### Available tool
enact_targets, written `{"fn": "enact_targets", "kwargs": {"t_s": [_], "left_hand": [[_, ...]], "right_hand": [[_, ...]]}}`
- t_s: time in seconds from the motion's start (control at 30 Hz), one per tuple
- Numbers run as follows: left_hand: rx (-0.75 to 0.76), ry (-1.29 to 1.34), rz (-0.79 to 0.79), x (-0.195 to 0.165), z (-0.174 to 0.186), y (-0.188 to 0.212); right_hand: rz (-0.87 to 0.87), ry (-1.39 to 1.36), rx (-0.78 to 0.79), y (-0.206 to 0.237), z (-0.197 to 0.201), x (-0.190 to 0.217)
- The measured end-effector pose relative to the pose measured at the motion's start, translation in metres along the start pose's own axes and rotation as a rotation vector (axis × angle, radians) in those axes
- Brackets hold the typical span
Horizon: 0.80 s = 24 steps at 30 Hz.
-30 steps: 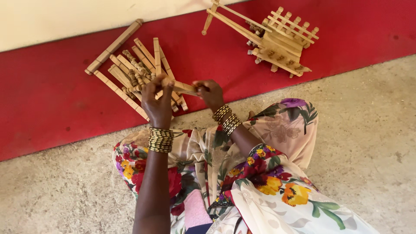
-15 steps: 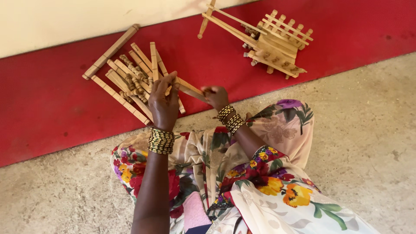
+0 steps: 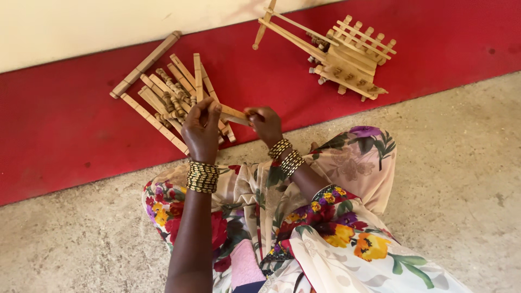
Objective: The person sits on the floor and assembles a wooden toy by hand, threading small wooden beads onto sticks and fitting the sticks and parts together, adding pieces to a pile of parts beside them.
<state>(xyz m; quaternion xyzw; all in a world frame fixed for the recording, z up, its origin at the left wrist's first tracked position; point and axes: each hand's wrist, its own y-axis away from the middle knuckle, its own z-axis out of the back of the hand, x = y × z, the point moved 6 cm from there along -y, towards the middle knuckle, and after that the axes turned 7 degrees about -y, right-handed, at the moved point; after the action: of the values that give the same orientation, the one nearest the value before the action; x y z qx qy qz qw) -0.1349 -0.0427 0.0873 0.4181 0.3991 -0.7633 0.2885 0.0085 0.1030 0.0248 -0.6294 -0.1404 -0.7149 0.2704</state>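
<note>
My left hand point(image 3: 202, 130) and my right hand point(image 3: 265, 123) both grip one flat wooden stick point(image 3: 234, 114), held level between them just above the floor. The left fingers pinch its left end, the right fingers its right end. Right behind the left hand lies a pile of loose wooden sticks and notched slats point(image 3: 165, 92) on the red floor strip point(image 3: 65, 130). Both wrists wear stacks of gold and dark bangles. My lap is covered by floral cloth point(image 3: 325, 228).
An assembled wooden slatted frame with long poles point(image 3: 347, 57) lies at the upper right on the red strip. A cream wall point(image 3: 81, 27) runs along the back. Grey concrete floor point(image 3: 461, 163) spreads to the right and lower left.
Both hands have stayed on the stick by the pile with only slight finger shifts; the view has tilted a little.
</note>
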Motion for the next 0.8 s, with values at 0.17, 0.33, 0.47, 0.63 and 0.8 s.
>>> {"fn": "enact_targets", "kwargs": {"t_s": [0.17, 0.33, 0.47, 0.63, 0.8], "left_hand": [[0.089, -0.177, -0.020, -0.005, 0.001, 0.000], [0.084, -0.125, -0.181, -0.026, -0.003, 0.002], [0.139, -0.070, -0.302, -0.040, -0.008, -0.001], [0.187, -0.117, -0.236, -0.045, -0.014, -0.002], [0.108, -0.138, -0.335, -0.050, -0.018, 0.005]], "right_hand": [[-0.397, -0.139, -0.077, 0.010, 0.022, -0.049], [-0.524, -0.029, -0.122, 0.013, 0.038, -0.063], [-0.524, -0.148, -0.068, 0.008, 0.033, -0.056], [-0.193, -0.339, 0.073, -0.006, 0.012, -0.012], [0.341, -0.177, 0.037, -0.005, 0.001, 0.038]]}}
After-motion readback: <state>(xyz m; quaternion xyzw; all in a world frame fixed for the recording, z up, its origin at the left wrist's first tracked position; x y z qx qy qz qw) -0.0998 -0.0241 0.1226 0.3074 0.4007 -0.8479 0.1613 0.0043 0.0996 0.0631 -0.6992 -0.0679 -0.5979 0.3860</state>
